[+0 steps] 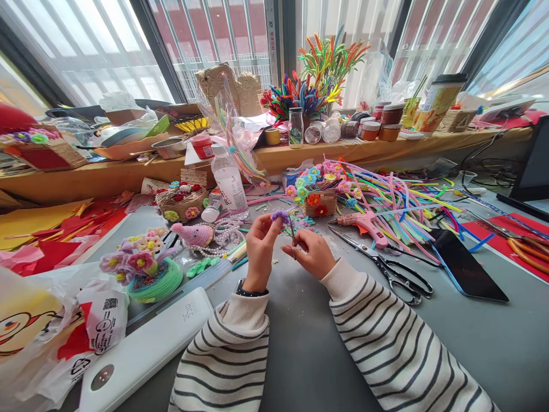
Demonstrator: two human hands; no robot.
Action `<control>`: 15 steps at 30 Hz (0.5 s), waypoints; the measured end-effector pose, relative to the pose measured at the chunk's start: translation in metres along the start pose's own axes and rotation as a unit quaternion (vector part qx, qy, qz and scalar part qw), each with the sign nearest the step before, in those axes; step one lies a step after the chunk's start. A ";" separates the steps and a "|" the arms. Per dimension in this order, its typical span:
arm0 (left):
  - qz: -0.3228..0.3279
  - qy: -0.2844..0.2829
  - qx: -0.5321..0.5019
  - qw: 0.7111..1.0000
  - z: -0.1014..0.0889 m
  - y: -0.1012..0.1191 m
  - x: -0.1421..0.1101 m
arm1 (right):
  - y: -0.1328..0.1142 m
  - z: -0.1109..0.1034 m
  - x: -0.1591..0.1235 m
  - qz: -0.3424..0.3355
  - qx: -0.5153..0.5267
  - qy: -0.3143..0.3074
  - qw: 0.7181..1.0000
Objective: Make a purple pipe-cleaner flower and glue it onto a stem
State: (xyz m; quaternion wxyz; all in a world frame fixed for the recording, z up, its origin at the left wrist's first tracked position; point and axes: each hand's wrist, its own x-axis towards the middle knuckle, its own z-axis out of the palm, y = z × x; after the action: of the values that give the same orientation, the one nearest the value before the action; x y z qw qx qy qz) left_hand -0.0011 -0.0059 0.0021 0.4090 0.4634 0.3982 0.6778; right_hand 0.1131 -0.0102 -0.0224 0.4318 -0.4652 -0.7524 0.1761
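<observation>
My left hand (261, 243) is closed around a small purple fuzzy flower (280, 216), pinched between thumb and fingertips. In my right hand (314, 252) is a small pair of scissors (293, 236), my fingers in its handle loops. Its blades point up and sit right beside the flower; whether they touch it I cannot tell. Pale fuzz trimmings (300, 312) are scattered on the grey table below. Just beyond my hands stands a twine-wrapped basket (319, 203) with colourful fuzzy flowers.
To the right lie a pink glue gun (364, 225), large scissors (388, 269), a phone (467, 266) and a heap of pipe cleaners (398, 197). At left are a white power bank (148, 349), a green flower pot (158, 281), beads (223, 234) and a bottle (229, 183).
</observation>
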 end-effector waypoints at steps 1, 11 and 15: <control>-0.001 0.001 0.000 1.000 0.000 0.001 0.000 | 0.000 0.000 0.000 0.000 0.000 0.000 1.000; -0.012 -0.002 0.012 1.000 0.000 0.000 0.000 | -0.002 -0.001 0.000 -0.012 0.012 -0.006 1.000; -0.015 -0.006 0.017 1.000 -0.001 0.000 -0.001 | -0.002 -0.001 0.000 -0.012 0.013 -0.003 1.000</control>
State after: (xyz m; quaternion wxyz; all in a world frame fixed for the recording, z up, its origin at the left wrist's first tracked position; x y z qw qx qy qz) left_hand -0.0018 -0.0067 0.0018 0.4141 0.4682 0.4139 0.6618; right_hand 0.1128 -0.0115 -0.0206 0.4372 -0.4499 -0.7572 0.1819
